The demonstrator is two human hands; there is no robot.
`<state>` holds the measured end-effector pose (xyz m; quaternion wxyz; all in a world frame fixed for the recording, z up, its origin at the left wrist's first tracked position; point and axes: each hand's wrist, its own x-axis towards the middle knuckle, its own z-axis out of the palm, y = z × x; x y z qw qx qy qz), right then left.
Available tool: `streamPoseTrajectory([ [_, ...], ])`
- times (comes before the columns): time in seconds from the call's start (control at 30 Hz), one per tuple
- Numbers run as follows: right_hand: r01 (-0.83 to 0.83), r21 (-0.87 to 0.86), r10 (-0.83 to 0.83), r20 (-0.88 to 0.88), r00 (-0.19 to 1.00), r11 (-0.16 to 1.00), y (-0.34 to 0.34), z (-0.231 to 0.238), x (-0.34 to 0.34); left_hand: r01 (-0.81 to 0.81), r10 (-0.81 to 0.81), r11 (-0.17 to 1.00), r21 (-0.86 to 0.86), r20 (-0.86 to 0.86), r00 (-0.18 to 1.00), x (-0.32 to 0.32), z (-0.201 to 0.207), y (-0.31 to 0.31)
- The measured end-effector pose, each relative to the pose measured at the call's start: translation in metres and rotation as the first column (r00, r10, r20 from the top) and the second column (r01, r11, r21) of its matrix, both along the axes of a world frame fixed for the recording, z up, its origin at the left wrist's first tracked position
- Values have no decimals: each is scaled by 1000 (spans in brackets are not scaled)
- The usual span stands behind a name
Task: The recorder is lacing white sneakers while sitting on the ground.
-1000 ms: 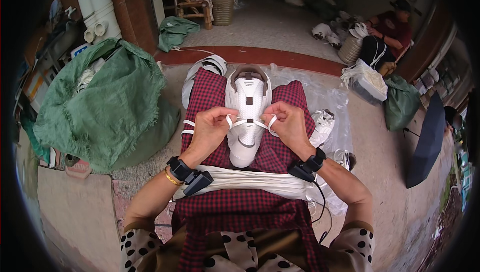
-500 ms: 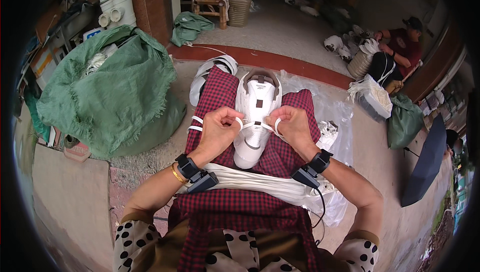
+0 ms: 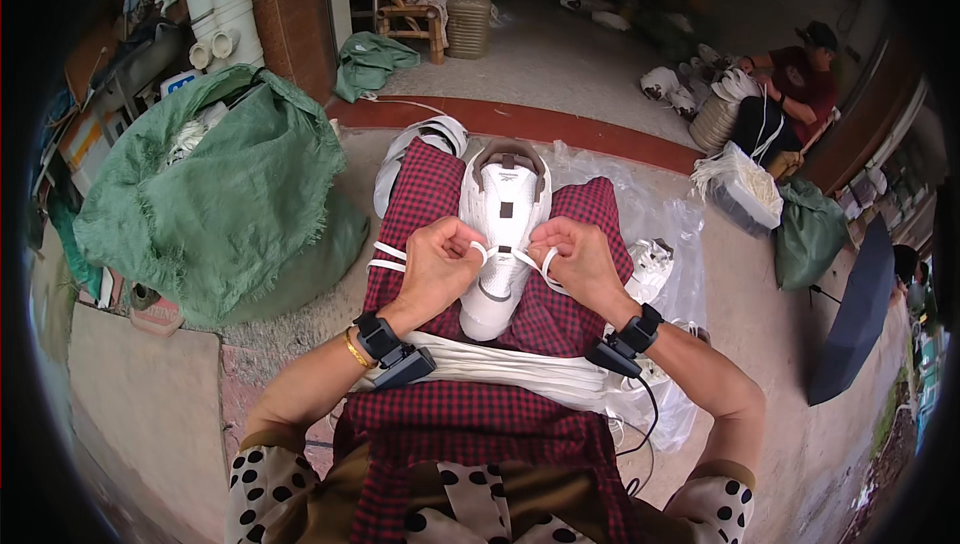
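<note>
Sack [image 3: 215, 194] left of laced shoe [image 3: 503, 234]

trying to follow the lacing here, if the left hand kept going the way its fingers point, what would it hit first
The left hand points right, across the white shoe. It would likely meet the lace over the shoe's tongue first, then the right hand, though depth is hard to judge.

One white shoe [image 3: 503, 234], two hands [image 3: 437, 266] [image 3: 580, 262] (both lacing).
</note>
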<state>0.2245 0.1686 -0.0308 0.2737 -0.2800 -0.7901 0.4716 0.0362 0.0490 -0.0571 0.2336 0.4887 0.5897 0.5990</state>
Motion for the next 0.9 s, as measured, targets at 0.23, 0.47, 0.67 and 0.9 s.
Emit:
streamPoseTrajectory([
  [0.23,5,-129,-15,-80,997,992,3,3,2,120,-138,987,-107,-181,974,-8,13,13],
  [0.47,-382,675,274,267,924,631,16,31,1,254,-218,961,-112,-869,444,-19,75,8],
  [0.67,-535,825,173,509,844,183,25,46,-14,294,-515,846,-445,-824,237,-37,99,39],
  [0.9,-630,762,172,607,776,148,36,41,-22,427,-663,729,-535,-707,247,-64,85,67],
])
